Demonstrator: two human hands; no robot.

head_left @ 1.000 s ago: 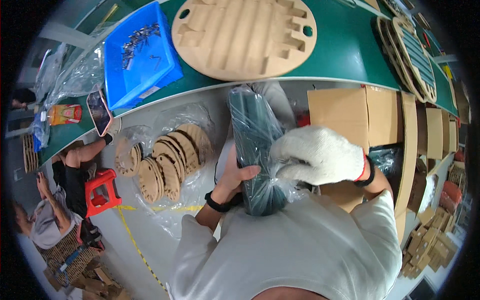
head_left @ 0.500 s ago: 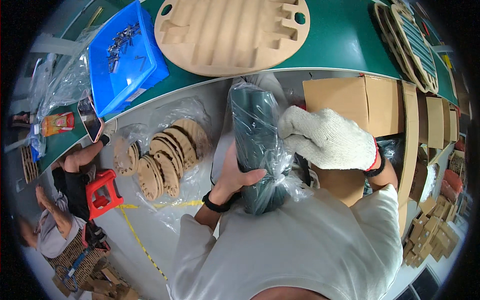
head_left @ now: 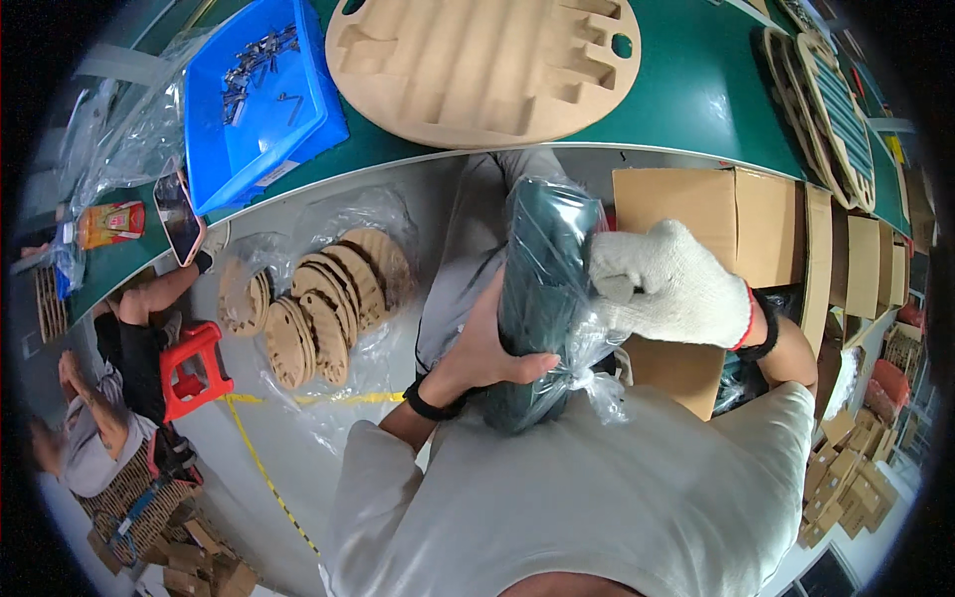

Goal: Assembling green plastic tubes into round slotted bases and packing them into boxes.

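A dark green bundle of tubes or rods [head_left: 545,269], wrapped in clear plastic, stands nearly upright in front of my chest. My bare left hand [head_left: 487,348] is wrapped round its lower left side, with the thumb across the front. Knotted clear plastic [head_left: 587,378] bunches at the bundle's lower right. My right hand [head_left: 662,284], in a white knit glove, is closed against the bundle's right side; whatever its curled fingers hold is hidden.
Ahead is a green table [head_left: 686,109] with a round tan board [head_left: 477,70] and a blue bin [head_left: 224,139] of metal parts. Open cardboard boxes [head_left: 686,214] stand right. Bagged tan discs [head_left: 323,298] lie left on the floor, near a red stool [head_left: 194,373] and a seated person [head_left: 104,428].
The bundle and both hands have shifted right, and the bundle leans a little more to the right. My gloved right hand stays closed at its side.
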